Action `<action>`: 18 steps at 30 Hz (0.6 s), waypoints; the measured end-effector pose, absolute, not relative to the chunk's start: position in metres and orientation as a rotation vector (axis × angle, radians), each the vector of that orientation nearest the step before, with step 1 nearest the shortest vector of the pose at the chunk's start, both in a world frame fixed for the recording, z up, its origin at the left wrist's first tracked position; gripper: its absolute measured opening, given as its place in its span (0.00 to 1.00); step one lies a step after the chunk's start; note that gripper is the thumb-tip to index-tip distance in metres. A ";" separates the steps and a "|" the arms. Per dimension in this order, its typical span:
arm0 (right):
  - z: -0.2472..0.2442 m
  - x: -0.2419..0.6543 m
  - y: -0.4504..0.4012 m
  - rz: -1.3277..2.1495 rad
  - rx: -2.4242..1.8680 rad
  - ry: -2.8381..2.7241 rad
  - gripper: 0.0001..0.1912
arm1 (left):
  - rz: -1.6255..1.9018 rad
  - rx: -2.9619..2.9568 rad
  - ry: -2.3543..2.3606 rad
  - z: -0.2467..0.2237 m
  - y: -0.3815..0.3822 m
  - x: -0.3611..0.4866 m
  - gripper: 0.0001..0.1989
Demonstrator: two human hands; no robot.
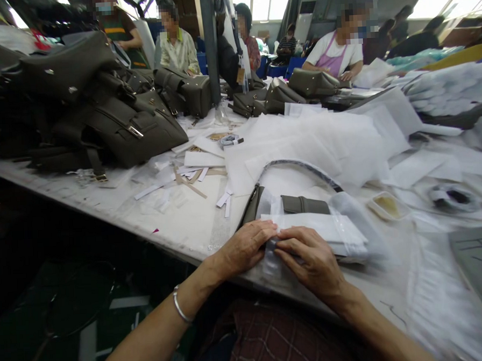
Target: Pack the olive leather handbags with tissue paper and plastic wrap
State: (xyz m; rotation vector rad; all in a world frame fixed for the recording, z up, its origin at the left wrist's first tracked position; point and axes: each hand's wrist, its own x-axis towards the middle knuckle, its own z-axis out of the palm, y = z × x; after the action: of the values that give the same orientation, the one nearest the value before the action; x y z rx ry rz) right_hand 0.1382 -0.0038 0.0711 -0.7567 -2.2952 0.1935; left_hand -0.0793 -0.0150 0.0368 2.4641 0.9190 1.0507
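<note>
Fingers — at near side of handbag.

Silver bangle, dk brown grid-patterned garment.

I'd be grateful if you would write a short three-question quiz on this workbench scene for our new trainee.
1. Which wrist wears the bracelet?
A) the right
B) the left
C) both

2. True or false: the handle of the nearest handbag arches on the far side of the left hand and the right hand.

3. Fill in the blank: the big heap of dark bags lies toward the ____ end of the table.

Key: 1 B; 2 true; 3 left
</note>
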 end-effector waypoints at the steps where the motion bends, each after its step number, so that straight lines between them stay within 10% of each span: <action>1: 0.069 0.136 -0.004 0.173 -0.771 -2.308 0.04 | 1.031 2.416 0.905 0.042 -0.016 -0.082 0.26; 18: 0.060 0.133 -0.054 0.222 -0.573 -2.514 0.11 | 1.208 2.433 1.092 0.029 -0.016 -0.069 0.13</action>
State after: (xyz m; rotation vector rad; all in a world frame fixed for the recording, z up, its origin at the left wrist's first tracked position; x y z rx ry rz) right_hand 0.1328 -0.0538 0.0602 -0.5725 -2.5139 0.2219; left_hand -0.0686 -0.0157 0.0291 2.4329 1.0922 1.2085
